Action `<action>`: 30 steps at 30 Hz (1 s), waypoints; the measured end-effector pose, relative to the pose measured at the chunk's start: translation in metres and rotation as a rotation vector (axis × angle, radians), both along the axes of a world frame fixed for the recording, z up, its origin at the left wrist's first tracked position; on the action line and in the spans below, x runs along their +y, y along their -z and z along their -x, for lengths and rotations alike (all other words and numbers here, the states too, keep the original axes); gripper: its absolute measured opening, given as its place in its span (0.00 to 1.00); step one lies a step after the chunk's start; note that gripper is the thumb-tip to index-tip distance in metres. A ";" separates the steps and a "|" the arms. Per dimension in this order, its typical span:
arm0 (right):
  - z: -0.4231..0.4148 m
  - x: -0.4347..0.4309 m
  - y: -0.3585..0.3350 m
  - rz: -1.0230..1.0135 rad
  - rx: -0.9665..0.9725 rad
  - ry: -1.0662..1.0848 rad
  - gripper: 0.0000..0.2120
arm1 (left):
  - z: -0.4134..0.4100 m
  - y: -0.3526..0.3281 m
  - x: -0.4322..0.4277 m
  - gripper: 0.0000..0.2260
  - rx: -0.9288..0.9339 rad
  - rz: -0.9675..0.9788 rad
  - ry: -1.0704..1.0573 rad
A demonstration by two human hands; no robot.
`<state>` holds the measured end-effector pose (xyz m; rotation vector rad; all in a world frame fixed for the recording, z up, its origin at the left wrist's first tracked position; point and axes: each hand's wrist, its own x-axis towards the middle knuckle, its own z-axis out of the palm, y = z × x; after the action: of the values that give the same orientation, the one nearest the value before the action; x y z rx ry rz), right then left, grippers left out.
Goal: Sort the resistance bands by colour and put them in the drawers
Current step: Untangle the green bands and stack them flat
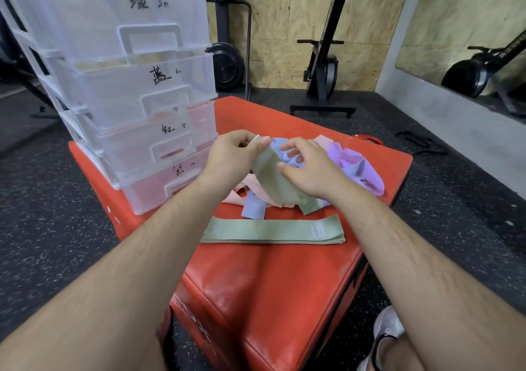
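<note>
Pinching one green band [273, 177], both the left hand [230, 154] and right hand [307, 165] hold it just behind the flat green stack [270, 230].

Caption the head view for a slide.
The left hand and right hand hold a green band over the mixed pile; folded green bands lie nearer, clear drawers at left.

Between our fingers [263, 142] the green band [269, 175] looks matt cloth. Left of them, the drawers [128, 100] are translucent plastic (red box [270, 285]: glossy).
</note>
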<state>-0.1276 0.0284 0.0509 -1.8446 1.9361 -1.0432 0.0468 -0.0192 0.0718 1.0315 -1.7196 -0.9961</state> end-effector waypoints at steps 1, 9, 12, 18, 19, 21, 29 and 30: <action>-0.003 -0.001 0.000 0.004 -0.049 -0.047 0.17 | 0.001 0.001 -0.001 0.14 -0.011 0.001 0.008; -0.024 -0.006 0.006 0.002 -0.241 -0.192 0.16 | -0.006 0.005 -0.004 0.14 -0.013 0.009 -0.005; -0.023 -0.010 0.008 0.043 -0.149 -0.135 0.05 | -0.013 0.006 -0.006 0.16 -0.045 0.071 -0.035; -0.027 -0.008 0.006 0.226 -0.062 -0.051 0.01 | -0.016 0.002 0.003 0.23 0.093 -0.241 0.011; -0.028 -0.007 0.005 0.228 -0.063 -0.062 0.02 | -0.017 0.004 0.001 0.18 0.104 -0.244 0.021; -0.030 -0.005 0.006 0.159 -0.144 -0.115 0.08 | -0.021 0.005 -0.002 0.07 0.067 -0.182 -0.009; -0.039 -0.003 0.010 -0.031 -0.347 -0.252 0.26 | -0.034 0.006 0.000 0.10 -0.102 -0.028 0.040; -0.041 -0.002 0.009 -0.018 -0.314 -0.243 0.24 | -0.036 0.006 0.000 0.09 -0.118 -0.012 0.035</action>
<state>-0.0865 0.0259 0.0418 -1.7309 1.4980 -1.1491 0.0826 -0.0194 0.0654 1.0900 -1.8353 -0.9858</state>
